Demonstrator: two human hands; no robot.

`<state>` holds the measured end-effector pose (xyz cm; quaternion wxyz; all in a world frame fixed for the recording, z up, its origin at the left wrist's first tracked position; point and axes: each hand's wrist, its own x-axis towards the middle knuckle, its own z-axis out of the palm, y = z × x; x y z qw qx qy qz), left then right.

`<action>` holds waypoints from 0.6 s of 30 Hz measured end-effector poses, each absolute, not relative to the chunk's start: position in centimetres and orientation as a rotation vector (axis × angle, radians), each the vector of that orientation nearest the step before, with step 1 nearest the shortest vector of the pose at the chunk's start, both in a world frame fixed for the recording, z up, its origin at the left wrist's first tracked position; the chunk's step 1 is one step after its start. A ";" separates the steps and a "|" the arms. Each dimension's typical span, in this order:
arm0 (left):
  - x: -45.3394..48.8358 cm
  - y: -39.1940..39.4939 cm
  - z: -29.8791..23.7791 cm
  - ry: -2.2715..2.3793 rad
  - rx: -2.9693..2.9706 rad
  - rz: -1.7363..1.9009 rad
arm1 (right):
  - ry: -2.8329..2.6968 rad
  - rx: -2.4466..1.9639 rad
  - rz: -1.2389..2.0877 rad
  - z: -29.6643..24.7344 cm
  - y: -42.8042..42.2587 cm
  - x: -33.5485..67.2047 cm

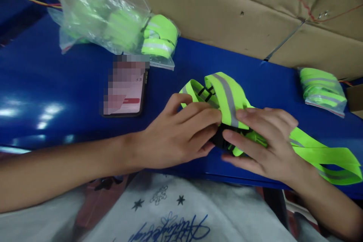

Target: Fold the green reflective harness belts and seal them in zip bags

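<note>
One lime-green, grey-striped fabric strap (228, 96) unbagged, tail (326, 155) loose; left hand (184, 130) and right hand (266, 141) grasp it around black plastic buckle (219, 140). Clear-bagged lime straps (160, 38), far left, look done.

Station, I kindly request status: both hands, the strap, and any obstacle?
Left hand and right hand holding yellow-green strap, black piece between them. Strap looped upward, grey stripe showing. Phone lies apart on the left, not in the way.
</note>
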<state>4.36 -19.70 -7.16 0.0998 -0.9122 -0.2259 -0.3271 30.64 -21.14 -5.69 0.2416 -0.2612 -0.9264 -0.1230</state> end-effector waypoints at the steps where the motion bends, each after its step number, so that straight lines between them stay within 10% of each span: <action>1: 4.4 -19.8 -7.2 -0.665 -2.695 -0.945 | -2.577 -0.725 -0.327 -5.7 -21.1 30.6; 18: 3.7 -18.3 -7.0 -0.846 -2.836 -0.825 | -2.555 -0.751 -0.195 -5.7 -21.0 31.5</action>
